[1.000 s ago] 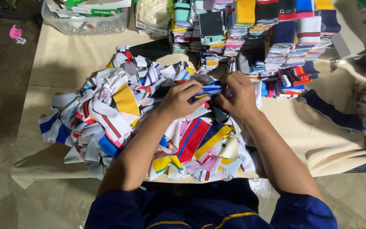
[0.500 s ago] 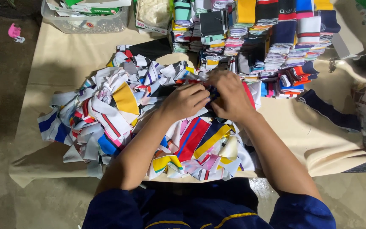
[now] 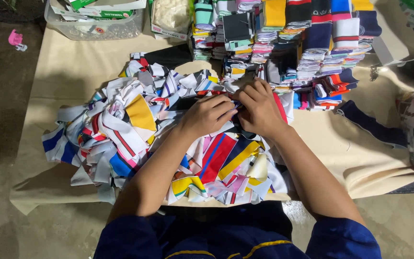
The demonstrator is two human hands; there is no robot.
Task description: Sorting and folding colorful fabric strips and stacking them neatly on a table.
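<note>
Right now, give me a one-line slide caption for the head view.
Both hands, left and right, pinch a small fabric piece over a heap of colourful fabric strips, folded stacks behind.

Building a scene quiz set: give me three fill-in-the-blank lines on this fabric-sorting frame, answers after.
1. The left hand and right hand meet over a loose pile of ____ scraps.
2. The clear plastic bin sits at the far ____ corner of the beige sheet.
3. The folded stacks lie on the ____ side of the sheet from the person.
4. The small object on the floor at far left is ____ in colour.

Missing words: fabric; left; far; pink
</note>
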